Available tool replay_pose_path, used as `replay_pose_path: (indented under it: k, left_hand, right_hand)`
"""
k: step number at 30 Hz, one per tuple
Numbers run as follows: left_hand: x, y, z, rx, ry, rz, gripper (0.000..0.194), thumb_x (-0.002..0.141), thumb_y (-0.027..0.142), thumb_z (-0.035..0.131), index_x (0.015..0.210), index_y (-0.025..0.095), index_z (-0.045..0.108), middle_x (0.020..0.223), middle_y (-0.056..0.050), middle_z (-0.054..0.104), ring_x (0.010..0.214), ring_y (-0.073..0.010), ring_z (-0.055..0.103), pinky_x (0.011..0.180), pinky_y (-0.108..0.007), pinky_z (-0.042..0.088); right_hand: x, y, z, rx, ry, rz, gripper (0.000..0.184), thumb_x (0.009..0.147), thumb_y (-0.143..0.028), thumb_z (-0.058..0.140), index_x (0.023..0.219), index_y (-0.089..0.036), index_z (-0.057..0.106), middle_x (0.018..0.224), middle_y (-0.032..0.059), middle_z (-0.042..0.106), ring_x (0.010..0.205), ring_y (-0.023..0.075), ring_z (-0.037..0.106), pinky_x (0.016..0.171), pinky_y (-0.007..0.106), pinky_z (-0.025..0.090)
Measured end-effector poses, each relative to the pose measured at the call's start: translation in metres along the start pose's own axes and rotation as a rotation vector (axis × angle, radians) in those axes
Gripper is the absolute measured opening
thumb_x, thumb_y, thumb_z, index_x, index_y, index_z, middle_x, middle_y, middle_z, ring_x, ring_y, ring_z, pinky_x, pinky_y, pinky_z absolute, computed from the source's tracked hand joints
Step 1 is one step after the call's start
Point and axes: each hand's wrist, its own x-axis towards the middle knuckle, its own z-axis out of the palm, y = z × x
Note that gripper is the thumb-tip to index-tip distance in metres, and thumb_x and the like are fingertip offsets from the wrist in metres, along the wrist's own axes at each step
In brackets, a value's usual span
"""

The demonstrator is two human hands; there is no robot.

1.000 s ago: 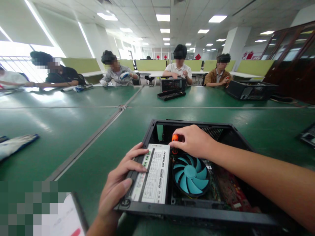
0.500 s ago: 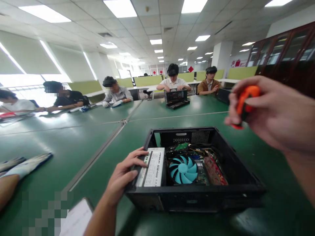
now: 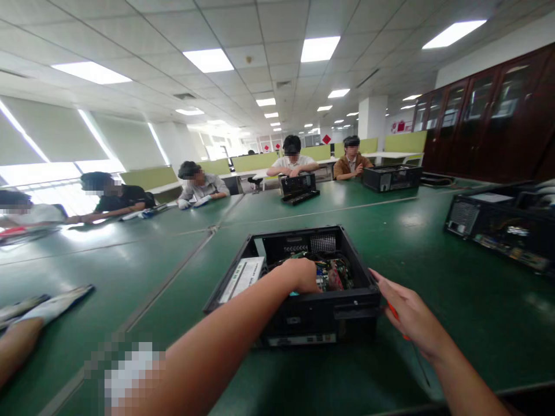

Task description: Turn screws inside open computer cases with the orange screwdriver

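An open black computer case (image 3: 303, 315) lies on the green table (image 3: 433, 271). A white-labelled power supply (image 3: 243, 277) sits in its left side, and a circuit board (image 3: 336, 271) shows on the right. My left hand (image 3: 299, 274) reaches over the front wall into the middle of the case, its fingers bent down out of sight. My right hand (image 3: 407, 315) rests by the case's front right corner, fingertips touching it. It holds an orange screwdriver (image 3: 394, 314) under the palm, and the thin shaft points back toward me.
Another open case (image 3: 494, 231) stands at the right, two more at the far side (image 3: 390, 176) (image 3: 297, 185). White-and-blue gloves (image 3: 52, 303) lie at the left, near another person's arm (image 3: 13, 346). Several people sit across the table.
My right hand dropped from high in front of me down to the case's front right corner, screwdriver still in it. My left hand left the power supply and went into the case's middle.
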Motion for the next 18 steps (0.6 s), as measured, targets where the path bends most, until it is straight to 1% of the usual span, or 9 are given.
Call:
replay_pose_path:
  k: [1, 2, 3, 5, 7, 10, 12, 15, 18]
  left_hand:
    - [0.003, 0.000, 0.004, -0.011, 0.002, -0.018, 0.045, 0.059, 0.043, 0.076, 0.092, 0.011, 0.077, 0.095, -0.023, 0.075, 0.088, -0.0367, 0.071, 0.074, -0.040, 0.056]
    - [0.003, -0.002, 0.005, -0.022, 0.011, -0.037, 0.042, 0.059, 0.037, 0.076, 0.092, 0.011, 0.077, 0.096, -0.022, 0.075, 0.088, -0.0362, 0.071, 0.074, -0.039, 0.056]
    - [0.002, -0.006, 0.005, -0.036, 0.028, -0.059, 0.039, 0.059, 0.032, 0.076, 0.092, 0.011, 0.077, 0.095, -0.022, 0.075, 0.088, -0.0356, 0.071, 0.074, -0.038, 0.056]
    - [-0.003, -0.017, -0.001, -0.081, 0.077, -0.106, 0.032, 0.061, 0.028, 0.073, 0.088, 0.012, 0.078, 0.092, -0.020, 0.075, 0.086, -0.0329, 0.071, 0.072, -0.035, 0.055]
    - [-0.008, -0.029, -0.008, -0.150, 0.133, -0.133, 0.025, 0.068, 0.030, 0.068, 0.086, 0.015, 0.078, 0.088, -0.014, 0.076, 0.083, -0.0270, 0.071, 0.069, -0.029, 0.053]
    - [-0.010, -0.045, -0.014, -0.247, 0.206, -0.128, 0.026, 0.078, 0.038, 0.060, 0.087, 0.022, 0.078, 0.082, -0.004, 0.076, 0.080, -0.0189, 0.069, 0.066, -0.023, 0.048]
    - [-0.011, -0.056, -0.012, -0.266, 0.247, -0.148, 0.025, 0.079, 0.039, 0.060, 0.087, 0.024, 0.078, 0.082, -0.003, 0.076, 0.080, -0.0188, 0.068, 0.066, -0.024, 0.047]
    - [-0.019, -0.079, -0.004, -0.260, 0.260, -0.207, 0.022, 0.077, 0.038, 0.062, 0.079, 0.022, 0.077, 0.078, -0.004, 0.075, 0.077, -0.0208, 0.068, 0.065, -0.026, 0.045]
    - [-0.038, -0.114, 0.007, -0.259, 0.245, -0.273, 0.043, 0.085, 0.049, 0.050, 0.071, 0.019, 0.076, 0.071, -0.007, 0.074, 0.069, -0.0222, 0.068, 0.064, -0.027, 0.046]
  right_hand:
    - [0.002, -0.004, 0.003, 0.052, -0.033, 0.048, 0.070, 0.086, -0.055, 0.062, 0.141, -0.014, 0.050, 0.067, 0.0016, 0.068, 0.044, 0.0107, 0.054, 0.038, 0.018, 0.042]
    - [0.005, -0.009, 0.004, 0.107, -0.066, 0.090, 0.068, 0.086, -0.050, 0.064, 0.142, -0.013, 0.049, 0.066, 0.0008, 0.067, 0.043, 0.0095, 0.052, 0.037, 0.017, 0.040]
    - [0.007, -0.013, 0.006, 0.158, -0.093, 0.120, 0.066, 0.085, -0.043, 0.067, 0.141, -0.013, 0.050, 0.071, 0.0016, 0.069, 0.048, 0.0098, 0.055, 0.040, 0.016, 0.042]
    - [0.009, -0.018, 0.009, 0.221, -0.097, 0.134, 0.062, 0.082, -0.032, 0.071, 0.138, -0.012, 0.053, 0.086, 0.0046, 0.072, 0.068, 0.0132, 0.064, 0.054, 0.017, 0.050]
    - [0.011, -0.017, 0.015, 0.228, -0.104, 0.103, 0.061, 0.081, -0.032, 0.071, 0.137, -0.013, 0.055, 0.093, 0.0058, 0.073, 0.081, 0.0175, 0.067, 0.065, 0.022, 0.054]
    - [0.014, -0.009, 0.036, 0.176, -0.102, 0.012, 0.065, 0.080, -0.039, 0.071, 0.137, -0.013, 0.055, 0.094, 0.0052, 0.074, 0.090, 0.0232, 0.068, 0.073, 0.029, 0.056]
    - [0.020, -0.004, 0.059, 0.146, -0.111, -0.052, 0.067, 0.079, -0.042, 0.070, 0.137, -0.013, 0.055, 0.101, 0.0046, 0.074, 0.099, 0.0259, 0.066, 0.081, 0.032, 0.054]
    - [0.038, -0.004, 0.107, 0.135, -0.144, -0.088, 0.067, 0.078, -0.043, 0.069, 0.136, -0.013, 0.055, 0.112, 0.0044, 0.071, 0.110, 0.0269, 0.061, 0.092, 0.034, 0.048]
    - [0.063, -0.010, 0.164, 0.155, -0.220, -0.061, 0.064, 0.078, -0.042, 0.069, 0.134, -0.015, 0.057, 0.109, 0.0043, 0.072, 0.110, 0.0254, 0.061, 0.093, 0.033, 0.047]
